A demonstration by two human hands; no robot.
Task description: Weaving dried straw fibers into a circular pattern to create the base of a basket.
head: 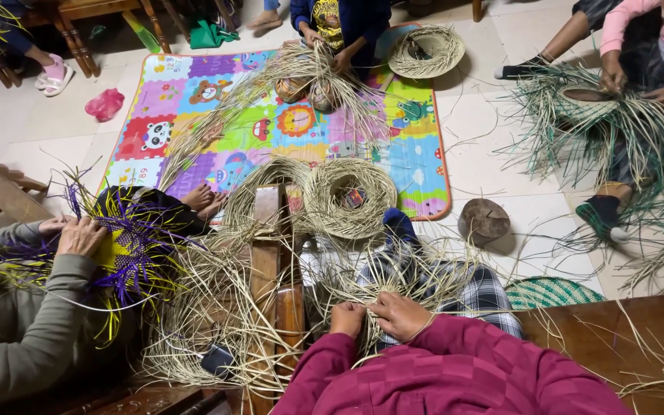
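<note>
Head view: pale straw strands [393,280] are being pinched tight over the lap by left hand [347,317] and right hand [401,313], each grip clenched to keep the weave taut.

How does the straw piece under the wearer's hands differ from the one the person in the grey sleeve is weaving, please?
The straw piece on the wearer's lap is plain pale tan; the purple-and-yellow piece is dyed. The left hand and right hand grip the tan one; a neighbour's hands rest on the coloured one. Both bristle with loose strands.

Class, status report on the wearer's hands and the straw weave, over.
Left hand and right hand both gripping the straw weave on the lap. Wooden bench close at left, loose strands all around. Co-workers apart.
</note>
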